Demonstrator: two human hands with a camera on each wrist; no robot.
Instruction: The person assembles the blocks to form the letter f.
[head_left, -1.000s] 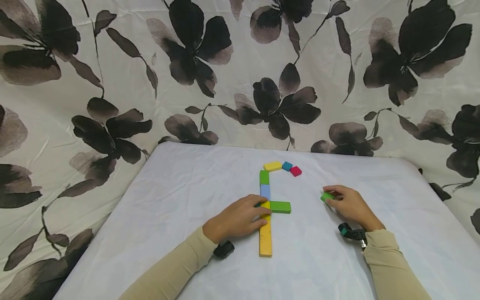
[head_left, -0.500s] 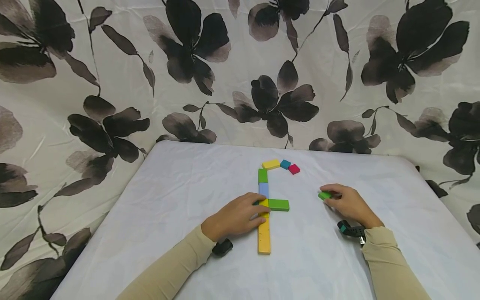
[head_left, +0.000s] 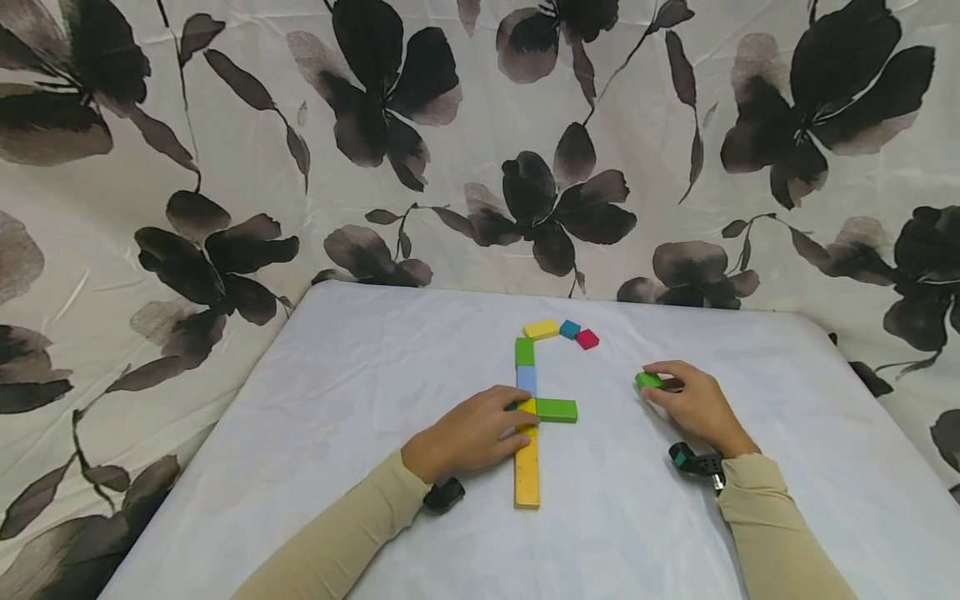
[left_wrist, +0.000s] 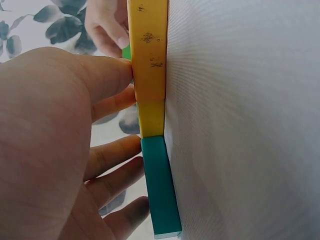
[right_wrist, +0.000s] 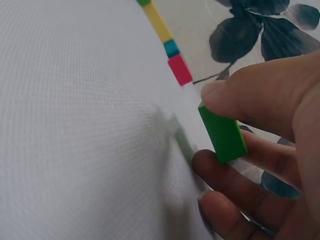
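Observation:
In the head view my right hand [head_left: 697, 406] pinches a small green block [head_left: 648, 380]. The right wrist view has this green block [right_wrist: 223, 132] between thumb and fingers, off the cloth with a shadow beside it. My left hand [head_left: 476, 429] rests on the column of blocks: its thumb touches the long orange-yellow block [head_left: 527, 477], and other fingertips touch a yellow block [left_wrist: 151, 119] and a teal block [left_wrist: 161, 185]. The teal block is mostly hidden by this hand in the head view. A green block [head_left: 557, 411] juts rightward from the column.
Above the left hand, the column continues with a light blue block [head_left: 527, 380] and a green block [head_left: 524, 351]. A yellow block [head_left: 541, 329], a blue block [head_left: 570, 329] and a red block [head_left: 587, 339] curve rightward at the top. White cloth covers the table [head_left: 360, 358].
My right hand has shifted slightly away from me with the green block, which has turned a little. The left hand stays on the column.

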